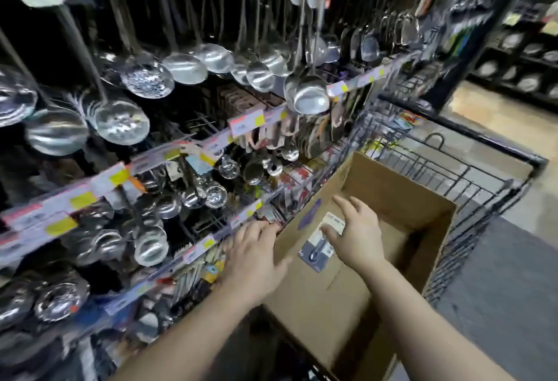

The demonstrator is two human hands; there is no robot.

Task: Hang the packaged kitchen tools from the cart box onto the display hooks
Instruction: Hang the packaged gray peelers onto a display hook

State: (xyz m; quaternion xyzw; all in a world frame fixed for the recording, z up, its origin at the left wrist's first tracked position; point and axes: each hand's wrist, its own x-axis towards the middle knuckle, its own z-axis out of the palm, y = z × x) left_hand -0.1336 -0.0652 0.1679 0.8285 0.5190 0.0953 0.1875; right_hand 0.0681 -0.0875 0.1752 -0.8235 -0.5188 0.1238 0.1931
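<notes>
With right hand [359,231] fingers pinching the grey-carded packaged metal kitchen tool [320,246] at lower centre, lift it clear of the brown cardboard box [401,196] while the left hand [252,255], fingers spread, steadies the display edge.

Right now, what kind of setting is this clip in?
Most likely a retail shop's kitchenware aisle: steel ladles hang in rows from display hooks, price labels line the shelf rails, and a wire cart carries a cardboard box of stock.

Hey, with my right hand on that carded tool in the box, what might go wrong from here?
1. The right hand has only fingers on the packaged tool; it could slip back into the cardboard box.
2. The display hooks look crowded, so the left hand, near the shelf edge, might knock hanging ladles.
</notes>
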